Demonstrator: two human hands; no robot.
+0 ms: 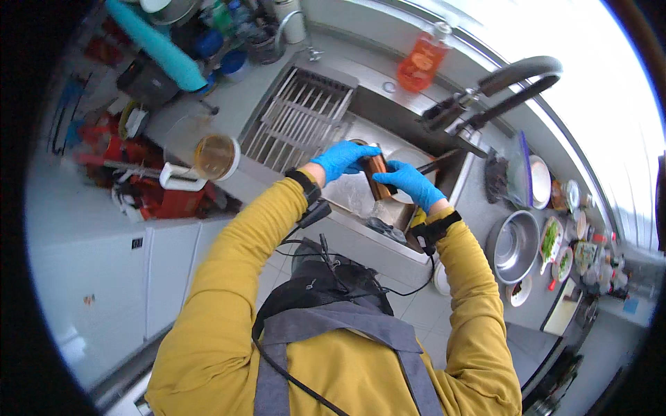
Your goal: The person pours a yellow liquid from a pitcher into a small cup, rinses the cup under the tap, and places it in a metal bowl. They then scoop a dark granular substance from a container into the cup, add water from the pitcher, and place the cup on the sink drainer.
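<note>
Both of my hands wear blue gloves and meet over a stainless steel sink (398, 109). Between them is a slim brown object (379, 167), which looks like wood; its exact kind cannot be told. My left hand (343, 160) grips its upper end, and my right hand (412, 182) holds its side lower down. Below the hands, clear plastic wrap (355, 195) and a dark grey cloth (385, 229) lie in the sink. Part of a yellow object (418, 217) shows beside my right wrist.
A metal drying rack (307, 117) covers the sink's left part. A black faucet (489, 99) arches over the right rear, near a bottle of orange liquid (424, 58). Rightward on the counter are a steel bowl (514, 247) and plates of greens (551, 239). A lidded jar (216, 157) stands left.
</note>
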